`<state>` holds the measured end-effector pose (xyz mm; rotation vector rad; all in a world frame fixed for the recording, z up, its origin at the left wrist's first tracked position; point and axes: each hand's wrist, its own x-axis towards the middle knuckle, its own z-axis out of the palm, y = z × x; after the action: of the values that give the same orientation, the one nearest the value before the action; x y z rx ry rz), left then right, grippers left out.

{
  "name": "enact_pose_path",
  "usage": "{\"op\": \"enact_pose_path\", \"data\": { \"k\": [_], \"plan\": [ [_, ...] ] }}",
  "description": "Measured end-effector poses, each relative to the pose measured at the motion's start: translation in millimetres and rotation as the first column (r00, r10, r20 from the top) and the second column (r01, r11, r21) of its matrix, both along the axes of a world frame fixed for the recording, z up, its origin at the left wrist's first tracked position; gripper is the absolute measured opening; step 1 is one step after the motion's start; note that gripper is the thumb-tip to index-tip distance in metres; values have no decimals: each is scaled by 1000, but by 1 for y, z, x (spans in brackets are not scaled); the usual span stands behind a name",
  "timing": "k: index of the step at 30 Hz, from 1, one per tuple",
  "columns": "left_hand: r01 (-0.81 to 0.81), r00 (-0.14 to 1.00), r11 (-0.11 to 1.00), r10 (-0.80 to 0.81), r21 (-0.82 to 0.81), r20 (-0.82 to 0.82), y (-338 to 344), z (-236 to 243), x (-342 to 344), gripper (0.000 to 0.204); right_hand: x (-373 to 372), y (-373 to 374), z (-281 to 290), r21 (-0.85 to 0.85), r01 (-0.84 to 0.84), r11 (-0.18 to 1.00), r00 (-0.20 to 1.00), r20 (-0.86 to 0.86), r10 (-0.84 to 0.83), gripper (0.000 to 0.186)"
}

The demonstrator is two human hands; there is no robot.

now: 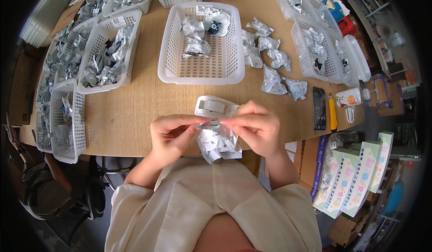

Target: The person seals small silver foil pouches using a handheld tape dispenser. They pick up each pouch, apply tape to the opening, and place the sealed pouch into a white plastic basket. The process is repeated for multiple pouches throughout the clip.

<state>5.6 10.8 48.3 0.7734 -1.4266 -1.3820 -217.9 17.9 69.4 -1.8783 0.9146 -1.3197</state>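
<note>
Near the table's front edge, my left hand [170,134] and my right hand [258,128] face each other with fingertips pinched. Between them is a silver foil pouch [218,143] with small dark print, its top edge gripped from both sides. The pouch hangs slightly over the front edge toward my lap. Right behind it lies a white object with a rectangular recess [211,105], partly covered by the pouch and my right fingers. Beyond my hands stands a white perforated basket [202,77] holding several foil pouches and a small dark figure with round eyes [215,26].
Loose foil pouches [272,80] lie right of the basket. White baskets full of pouches line the left [82,133] and the right back [310,72]. A phone [319,108], a yellow utility knife [332,113] and a white bottle [350,97] sit at the right. Another person [45,180] sits at the left.
</note>
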Motion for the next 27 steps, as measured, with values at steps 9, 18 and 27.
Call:
{"op": "enact_pose_path", "data": {
  "k": [9, 18, 27],
  "plan": [
    [134, 982, 991, -129, 25, -135, -9, 4, -13, 26, 2, -3, -6, -363, 55, 930, 993, -81, -91, 31],
    [194, 976, 923, -146, -334, 163, -20, 13, -3, 24, -11, -7, -14, -452, 51, 891, 992, -77, -96, 26],
    [109, 993, 984, -103, -142, 50, -20, 12, -17, 10, -12, -5, -25, -544, 57, 837, 988, -92, -127, 22]
  ]
}}
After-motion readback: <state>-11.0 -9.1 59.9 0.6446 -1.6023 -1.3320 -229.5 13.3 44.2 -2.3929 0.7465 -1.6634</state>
